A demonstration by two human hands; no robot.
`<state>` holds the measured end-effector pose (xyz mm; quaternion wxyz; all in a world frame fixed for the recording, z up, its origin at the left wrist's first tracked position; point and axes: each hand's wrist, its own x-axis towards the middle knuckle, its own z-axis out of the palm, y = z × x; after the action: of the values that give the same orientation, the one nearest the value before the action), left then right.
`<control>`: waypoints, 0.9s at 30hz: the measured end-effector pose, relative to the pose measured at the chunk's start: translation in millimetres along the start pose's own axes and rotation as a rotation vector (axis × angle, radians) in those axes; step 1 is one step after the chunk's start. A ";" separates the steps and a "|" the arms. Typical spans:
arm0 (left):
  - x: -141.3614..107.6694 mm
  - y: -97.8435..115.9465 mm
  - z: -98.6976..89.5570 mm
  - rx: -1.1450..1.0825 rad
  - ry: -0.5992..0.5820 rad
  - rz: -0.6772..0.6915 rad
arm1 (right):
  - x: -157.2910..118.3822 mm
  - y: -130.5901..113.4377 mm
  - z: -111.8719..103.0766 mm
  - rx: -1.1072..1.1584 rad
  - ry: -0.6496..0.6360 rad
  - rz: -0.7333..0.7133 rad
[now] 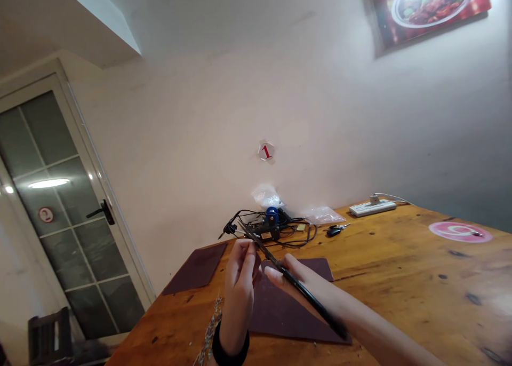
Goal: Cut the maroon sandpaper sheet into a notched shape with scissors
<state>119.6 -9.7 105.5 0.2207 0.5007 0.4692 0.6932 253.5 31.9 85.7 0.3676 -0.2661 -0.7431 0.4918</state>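
Observation:
My right hand (298, 278) is wrapped around a long slim black-handled tool (306, 294). Its dark metal end points up and to the left, and the handle slants down over my right wrist. Seen edge-on, its exact kind does not show. My left hand (241, 275), with a black band (229, 347) on the wrist, is just left of the tool's metal part. Its thumb and fingers are pinched together; anything between them is too small to make out. Both hands are raised over a dark mat (296, 315) on the wooden table.
Behind my hands lie tangled black cables and a device with a blue part (272, 215). Plastic bags (324, 215), a key (335, 230), a power strip (372, 207) and a pink round mat (452, 231) are farther right. Thin wire-like bits (210, 328) lie left of my left wrist.

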 end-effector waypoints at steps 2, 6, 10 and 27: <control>0.7 -0.5 1.1 -0.017 0.025 -0.014 | 1.5 2.4 0.2 0.000 0.004 -0.007; 2.0 0.7 2.3 -0.050 0.039 -0.020 | 0.6 2.6 -0.6 0.024 0.001 -0.003; 1.2 3.6 0.8 -0.034 0.017 -0.027 | -2.2 -2.6 -2.4 0.000 0.004 0.021; 8.0 1.1 -4.5 -0.106 -0.015 -0.183 | 3.6 5.4 0.4 -0.022 0.015 0.018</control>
<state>112.5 -5.9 110.1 0.3129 0.4486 0.4737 0.6902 251.2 36.4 81.6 0.3658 -0.2804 -0.7434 0.4846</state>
